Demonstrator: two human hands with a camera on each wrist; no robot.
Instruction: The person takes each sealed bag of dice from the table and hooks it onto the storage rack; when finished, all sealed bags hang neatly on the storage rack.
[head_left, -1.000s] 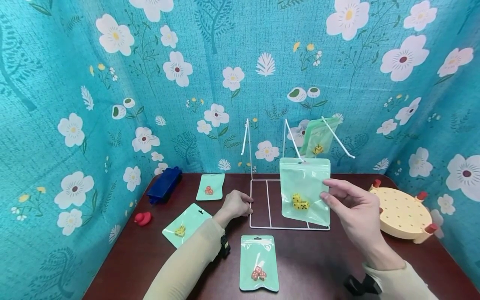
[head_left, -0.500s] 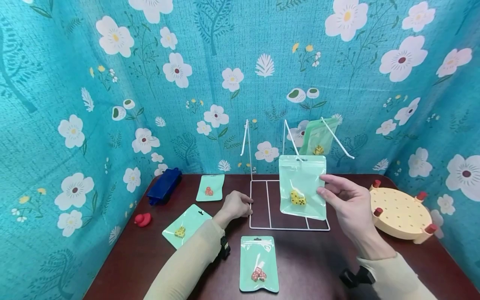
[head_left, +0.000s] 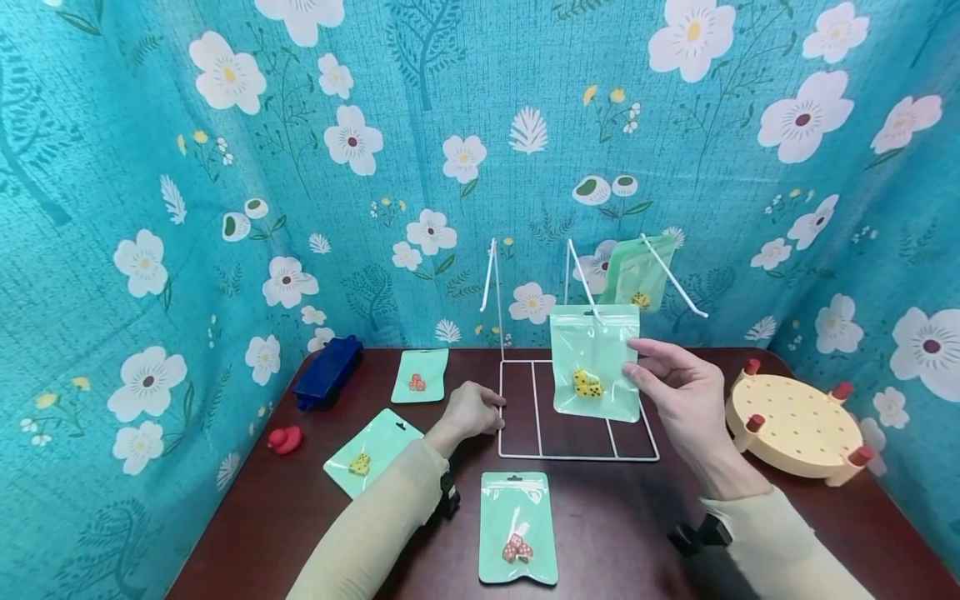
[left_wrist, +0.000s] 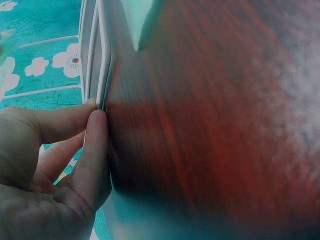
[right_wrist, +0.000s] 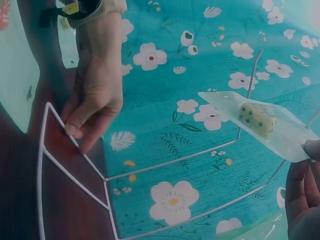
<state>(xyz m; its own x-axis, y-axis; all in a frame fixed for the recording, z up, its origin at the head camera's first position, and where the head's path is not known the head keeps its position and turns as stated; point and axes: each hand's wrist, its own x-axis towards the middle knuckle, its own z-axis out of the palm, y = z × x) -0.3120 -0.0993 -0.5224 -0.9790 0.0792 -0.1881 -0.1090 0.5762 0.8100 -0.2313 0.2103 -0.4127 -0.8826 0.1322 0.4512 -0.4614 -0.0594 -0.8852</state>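
My right hand (head_left: 678, 396) pinches the right edge of a green zip bag (head_left: 573, 342) with yellow dice (head_left: 588, 383) inside. The bag hangs upright at the middle hook (head_left: 583, 275) of a white wire rack (head_left: 570, 457). The hook's tip overlaps the bag's top near its slot; whether it passes through I cannot tell. My left hand (head_left: 471, 410) pinches the rack's left base wire between thumb and finger, plain in the left wrist view (left_wrist: 65, 155). Behind, another green bag with yellow dice (head_left: 630, 271) hangs on the right hook (head_left: 675, 279).
Green bags with red dice lie front centre (head_left: 517, 508) and back left (head_left: 412, 362). A bag with yellow dice (head_left: 382, 437) lies by my left forearm. At left are a blue object (head_left: 327, 372) and a red duck (head_left: 285, 439); at right, a round pegged stool (head_left: 795, 425).
My right hand has moved left and away from me, carrying the bag a little up and back along the middle hook. The left hand stays on the rack.
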